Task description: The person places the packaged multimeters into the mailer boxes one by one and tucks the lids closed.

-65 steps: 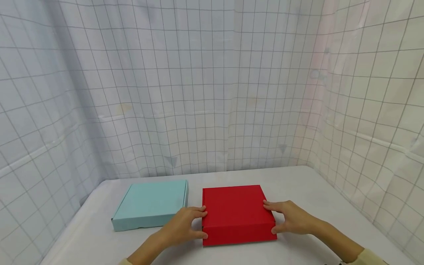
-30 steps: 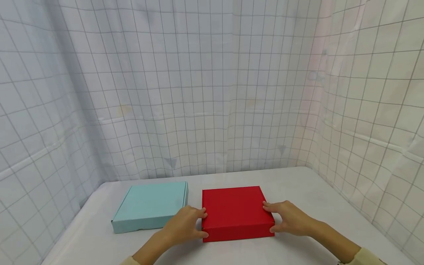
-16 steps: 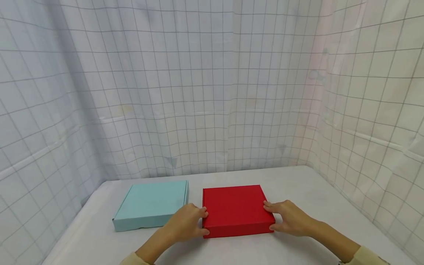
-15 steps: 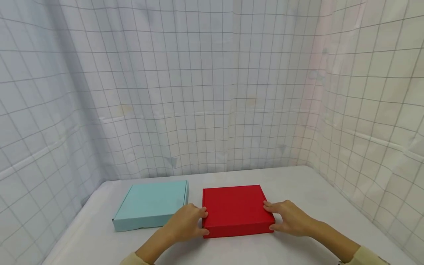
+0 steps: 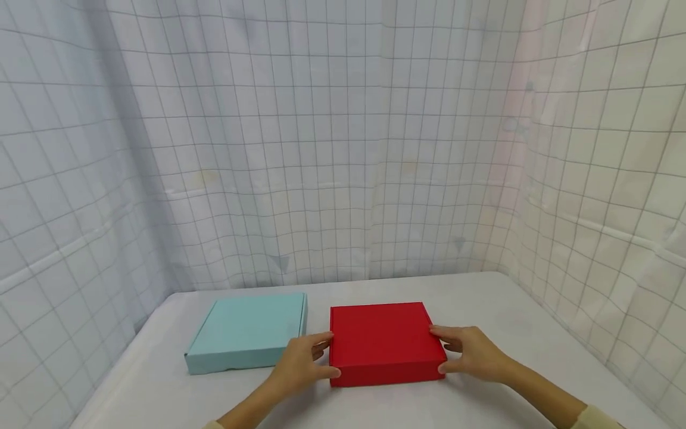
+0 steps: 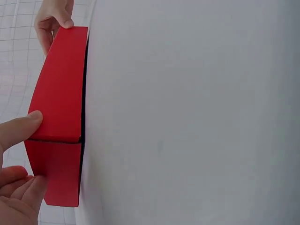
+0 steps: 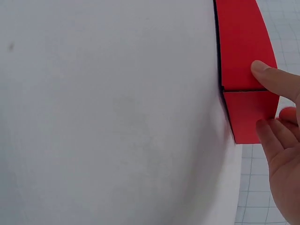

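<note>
A flat red cardboard box (image 5: 386,335), lid down, lies on the white table in the head view. My left hand (image 5: 301,363) holds its left end, with the thumb on the front face and the fingers at the side. At the opposite end my right hand (image 5: 474,354) grips the same way. The left wrist view shows the left thumb (image 6: 33,121) on the front panel and fingertips against the end panel. In the right wrist view, the right thumb (image 7: 260,67) presses the front near the corner while fingertips touch the end panel.
A light blue box (image 5: 246,330), also flat and lidded, lies to the left of the red one, close to my left hand. The table (image 5: 396,408) has a white cover. White grid-patterned curtains (image 5: 343,149) hang at the back and both sides.
Since the first frame the red box's lower front edge has risen in view and its front face looks shorter. Just now both hands' fingers have spread slightly. The blue box stays put.
</note>
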Tool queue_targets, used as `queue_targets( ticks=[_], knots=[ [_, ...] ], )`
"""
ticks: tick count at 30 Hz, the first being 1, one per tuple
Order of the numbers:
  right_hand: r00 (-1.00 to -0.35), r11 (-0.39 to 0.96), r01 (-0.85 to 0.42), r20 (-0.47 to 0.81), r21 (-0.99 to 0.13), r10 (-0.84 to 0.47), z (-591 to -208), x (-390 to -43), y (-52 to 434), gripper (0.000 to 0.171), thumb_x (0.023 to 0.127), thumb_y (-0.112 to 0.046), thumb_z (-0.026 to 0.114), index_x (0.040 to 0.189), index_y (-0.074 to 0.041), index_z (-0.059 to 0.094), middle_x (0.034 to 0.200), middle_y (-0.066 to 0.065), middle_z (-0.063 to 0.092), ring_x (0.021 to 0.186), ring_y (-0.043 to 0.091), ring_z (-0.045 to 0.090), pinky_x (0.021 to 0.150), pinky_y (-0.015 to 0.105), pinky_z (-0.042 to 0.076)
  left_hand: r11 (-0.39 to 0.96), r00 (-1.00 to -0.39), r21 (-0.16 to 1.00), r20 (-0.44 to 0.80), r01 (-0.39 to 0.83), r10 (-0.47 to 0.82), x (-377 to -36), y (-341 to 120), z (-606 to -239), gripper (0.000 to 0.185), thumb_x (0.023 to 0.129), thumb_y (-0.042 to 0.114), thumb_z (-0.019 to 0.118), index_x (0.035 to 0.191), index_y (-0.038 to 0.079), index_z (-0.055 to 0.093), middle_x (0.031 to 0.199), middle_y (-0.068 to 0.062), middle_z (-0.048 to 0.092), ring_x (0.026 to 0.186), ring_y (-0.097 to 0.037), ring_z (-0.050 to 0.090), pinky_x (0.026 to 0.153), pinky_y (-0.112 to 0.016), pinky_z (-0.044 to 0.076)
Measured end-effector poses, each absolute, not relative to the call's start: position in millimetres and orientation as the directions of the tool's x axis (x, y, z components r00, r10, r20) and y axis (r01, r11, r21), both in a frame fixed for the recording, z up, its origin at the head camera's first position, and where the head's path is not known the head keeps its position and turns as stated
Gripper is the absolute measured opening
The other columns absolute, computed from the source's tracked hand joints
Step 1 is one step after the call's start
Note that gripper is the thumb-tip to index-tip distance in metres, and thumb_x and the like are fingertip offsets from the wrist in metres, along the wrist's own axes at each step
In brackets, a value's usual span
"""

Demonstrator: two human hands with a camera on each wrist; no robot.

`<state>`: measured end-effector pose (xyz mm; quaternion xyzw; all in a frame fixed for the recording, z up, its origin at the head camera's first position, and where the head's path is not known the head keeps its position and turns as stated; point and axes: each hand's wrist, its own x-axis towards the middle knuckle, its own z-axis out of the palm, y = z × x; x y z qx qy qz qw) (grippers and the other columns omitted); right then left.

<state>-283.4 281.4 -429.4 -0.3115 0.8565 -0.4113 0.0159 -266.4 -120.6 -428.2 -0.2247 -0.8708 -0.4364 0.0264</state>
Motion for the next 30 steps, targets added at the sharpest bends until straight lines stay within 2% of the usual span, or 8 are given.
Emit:
queue_targets(
  ticks=[2,5,9,14,22,30],
  knots=[
    [-0.852,0.443,-0.417,0.171,-0.794,-0.495,-430.4,-283.5,281.4,0.086,0.084,-0.016,0.088,0.150,0.014,0.041,0.147,0.033,0.049,0.125,0.046,0.059,0.090,0.039,0.058,0.436,-0.929,0.840,0.194,0.323,0.315,-265.0,-119.2,-431.1,0.076,0.078,0.015,0.093,0.138,-0.013,0.056,0.135,-0.029,0.061,0.116,-0.042,0.066,0.087,-0.046,0.059],
    [-0.898,0.422,-0.266,0.063,-0.866,-0.435,-430.7,-284.3,280.7,0.088,0.084,-0.012,0.088,0.150,0.017,0.037,0.144,0.035,0.051,0.121,0.044,0.063,0.086,0.040,0.060,0.366,-0.962,0.911,0.101,0.191,0.253,-263.6,-117.6,-433.2,0.076,0.077,0.012,0.093,0.136,-0.017,0.055,0.131,-0.030,0.063,0.112,-0.040,0.069,0.086,-0.045,0.059],
    [-0.902,0.417,-0.174,-0.025,-0.892,-0.430,-428.6,-286.0,280.4,0.078,0.086,-0.009,0.085,0.144,0.020,0.042,0.138,0.030,0.058,0.119,0.042,0.064,0.089,0.044,0.059,0.298,-0.974,0.952,0.005,0.075,0.227,-265.7,-116.8,-433.5,0.068,0.078,0.008,0.092,0.132,-0.017,0.058,0.122,-0.024,0.069,0.106,-0.036,0.071,0.086,-0.044,0.060],
    [-0.874,0.403,-0.193,-0.030,-0.895,-0.485,-424.4,-290.6,283.6,0.073,0.089,-0.008,0.082,0.144,0.020,0.043,0.135,0.027,0.062,0.120,0.042,0.064,0.091,0.042,0.058,0.254,-0.975,0.967,-0.036,0.022,0.218,-271.4,-114.4,-433.7,0.065,0.079,0.006,0.091,0.132,-0.016,0.059,0.120,-0.021,0.071,0.106,-0.032,0.071,0.086,-0.042,0.060],
    [-0.851,0.393,-0.224,-0.018,-0.892,-0.525,-422.3,-299.8,293.2,0.070,0.091,-0.007,0.080,0.144,0.021,0.043,0.132,0.024,0.064,0.117,0.038,0.066,0.091,0.037,0.058,0.249,-0.975,0.968,-0.030,0.027,0.221,-280.9,-103.2,-434.8,0.067,0.080,0.008,0.091,0.134,-0.015,0.058,0.118,-0.019,0.072,0.102,-0.030,0.072,0.087,-0.043,0.060],
    [-0.849,0.430,-0.260,-0.008,-0.864,-0.529,-418.0,-310.9,297.2,0.068,0.090,-0.008,0.080,0.142,0.021,0.046,0.131,0.025,0.064,0.116,0.039,0.066,0.092,0.037,0.058,0.213,-0.975,0.976,-0.007,0.041,0.223,-290.3,-97.2,-435.1,0.067,0.082,0.006,0.089,0.135,-0.017,0.056,0.120,-0.021,0.071,0.105,-0.032,0.071,0.089,-0.043,0.059]
  ],
)
